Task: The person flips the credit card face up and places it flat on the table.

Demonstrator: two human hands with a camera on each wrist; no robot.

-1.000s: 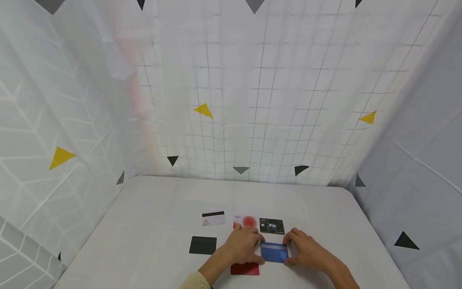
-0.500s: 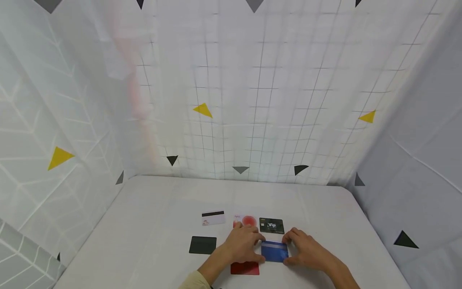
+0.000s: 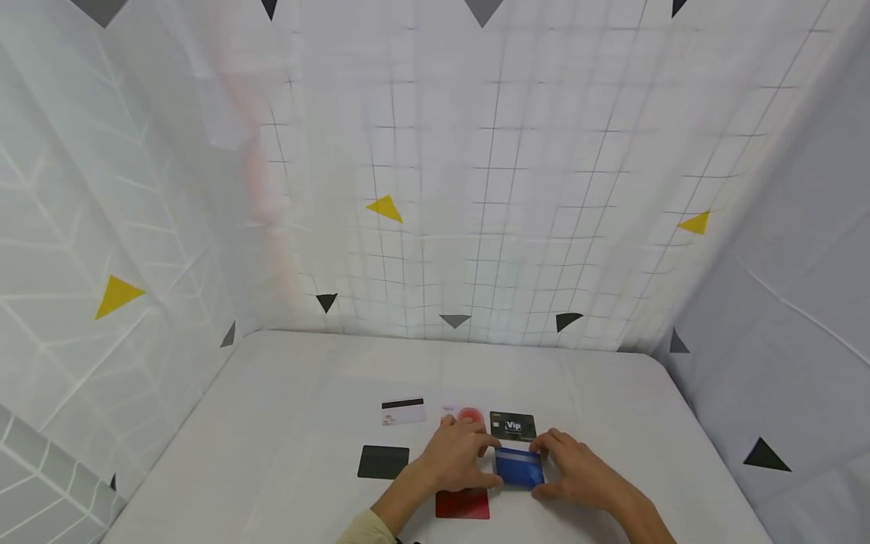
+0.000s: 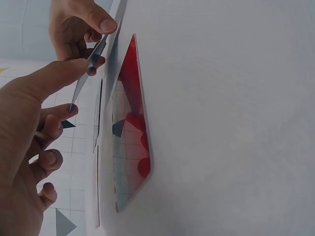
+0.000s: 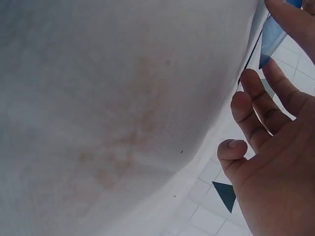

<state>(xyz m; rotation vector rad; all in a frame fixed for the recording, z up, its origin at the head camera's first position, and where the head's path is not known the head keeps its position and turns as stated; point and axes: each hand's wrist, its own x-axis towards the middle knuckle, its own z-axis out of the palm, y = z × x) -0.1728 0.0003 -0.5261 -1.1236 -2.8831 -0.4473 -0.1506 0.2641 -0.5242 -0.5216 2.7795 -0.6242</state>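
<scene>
Pinching a blue card (image 3: pixel 519 470) between thumb and fingers of left hand (image 3: pixel 457 456) and right hand (image 3: pixel 578 470), just above a white table (image 3: pixel 285 423).

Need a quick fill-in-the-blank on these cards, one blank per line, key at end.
1. The held card, pinched by the left hand and right hand, is ____.
2. The black card beyond it shows the word ____.
3. The white card carries a black ____.
4. The nearest card to the person is ____.

Missing words: blue; Vip; stripe; red
</scene>
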